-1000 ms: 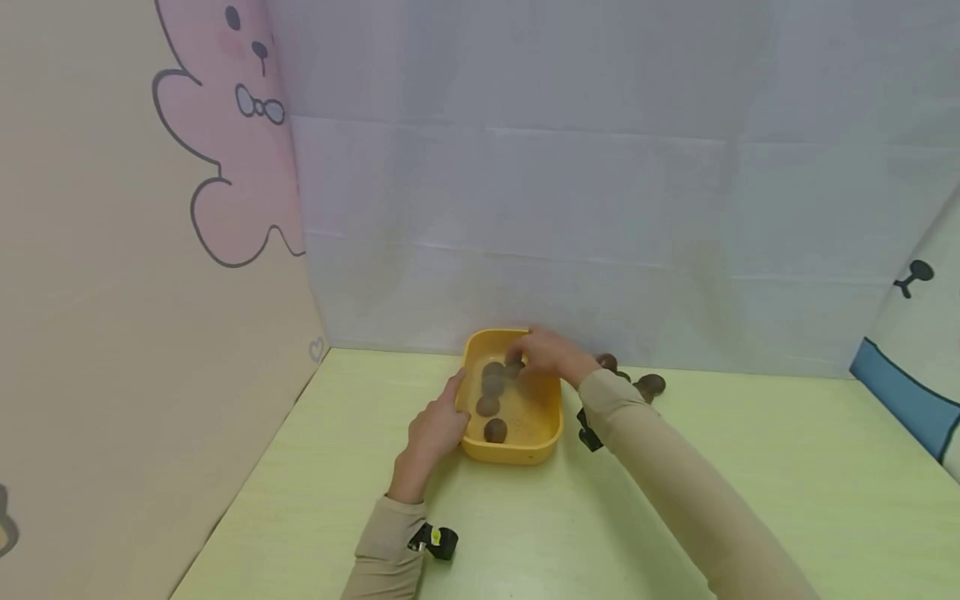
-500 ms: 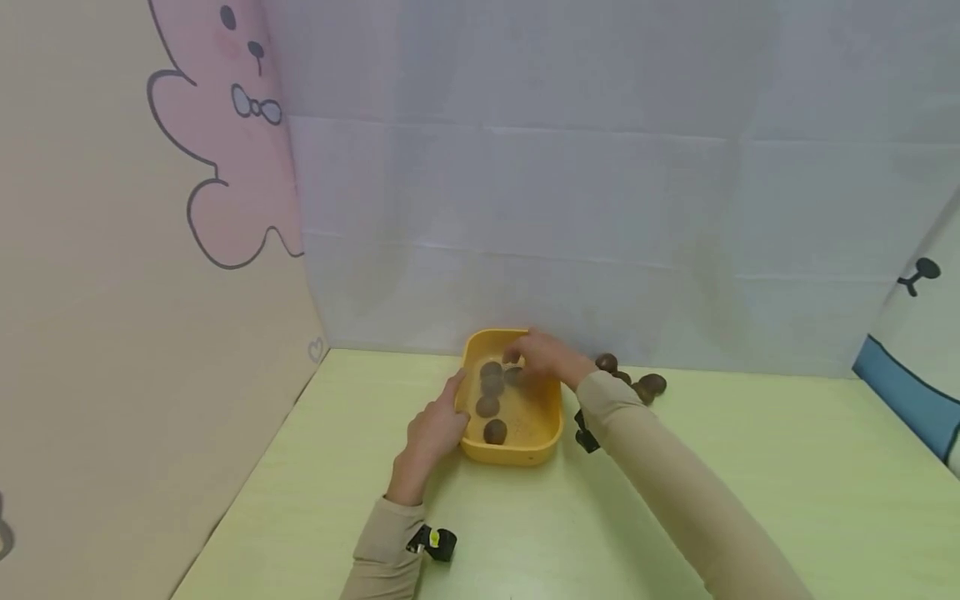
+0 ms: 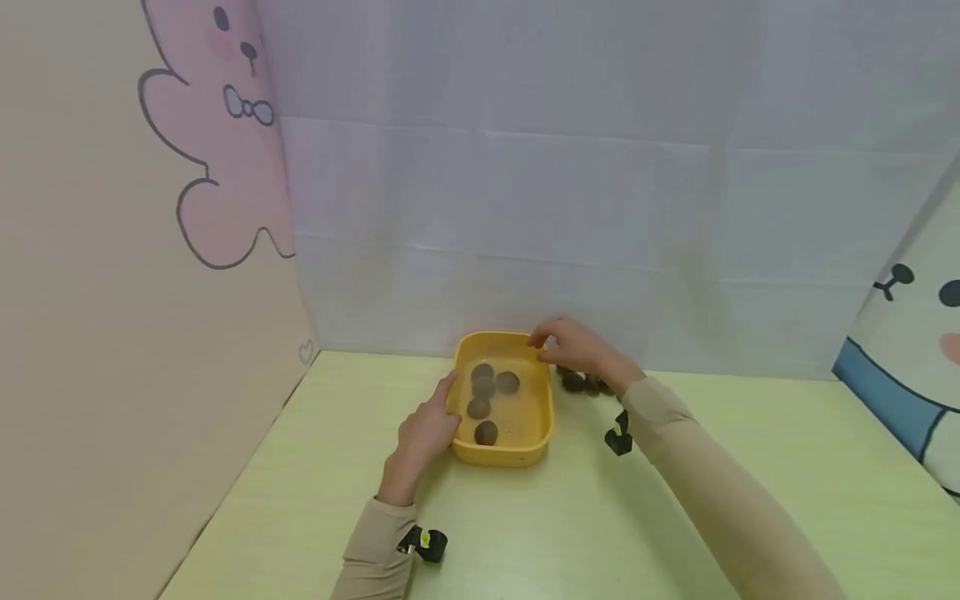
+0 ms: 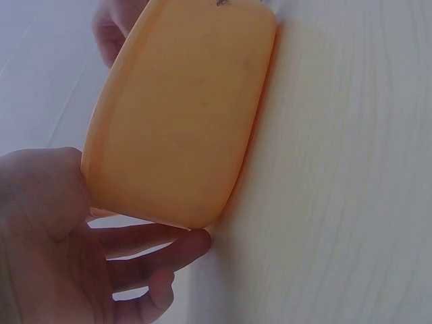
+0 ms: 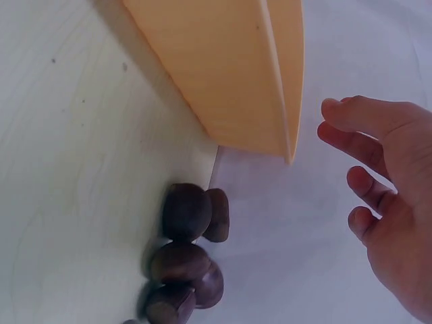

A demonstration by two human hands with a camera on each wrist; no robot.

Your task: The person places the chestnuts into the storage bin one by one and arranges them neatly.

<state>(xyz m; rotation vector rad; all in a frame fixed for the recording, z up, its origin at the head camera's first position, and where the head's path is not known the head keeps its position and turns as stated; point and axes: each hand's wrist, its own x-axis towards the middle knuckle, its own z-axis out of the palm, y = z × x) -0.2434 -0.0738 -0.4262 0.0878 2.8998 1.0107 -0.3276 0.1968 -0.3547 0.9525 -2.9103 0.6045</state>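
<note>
At nine o'clock on the yellow plastic tub [image 3: 497, 456], my left hand [image 3: 427, 432] grips its side, five chestnuts [image 3: 507, 383] lying inside; near one o'clock my right hand [image 3: 576, 346] hovers empty, fingers loosely curved; at three o'clock, a careless nudge could send the loose chestnuts [image 3: 573, 382] rolling

head: high, forward-down | wrists: close, opposite sides | all share: yellow tub [image 3: 501, 457]

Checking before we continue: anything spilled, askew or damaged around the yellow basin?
Only a small dark mark on the yellow basin, odd against its mostly plain outer wall. The basin is upright and chestnuts beside it look whole.
</note>
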